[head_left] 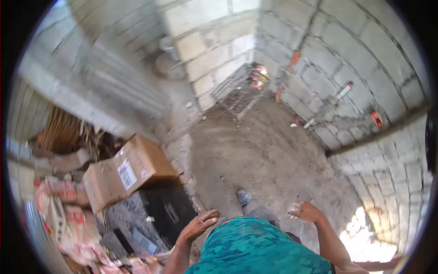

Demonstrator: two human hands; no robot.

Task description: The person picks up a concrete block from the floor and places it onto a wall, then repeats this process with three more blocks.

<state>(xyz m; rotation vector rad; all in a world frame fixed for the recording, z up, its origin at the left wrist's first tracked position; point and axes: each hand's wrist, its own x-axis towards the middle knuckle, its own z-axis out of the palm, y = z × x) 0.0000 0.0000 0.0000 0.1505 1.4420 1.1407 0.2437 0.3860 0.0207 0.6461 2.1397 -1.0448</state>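
My left hand (200, 224) hangs loosely in the air left of my teal camouflage shirt (248, 246), its fingers loosely bent and holding nothing. It is nearest to a black panel (169, 213) with a slot. On the other side of the shirt, my right hand (306, 212) hovers over the dirt floor (246, 155). Its fingers reach out to the left, the tips covered in something whitish, and no object shows in it. A grey shoe (244, 197) shows on the floor between the hands.
An open cardboard box (132, 171) stands at the left, near torn pinkish bags (75, 223) and a phone-like object (144, 241). A wire-mesh frame (242, 91) leans in the block-wall corner. An orange electrical box (376, 119) sits in the right wall. A pale bucket (168, 45) is farther back.
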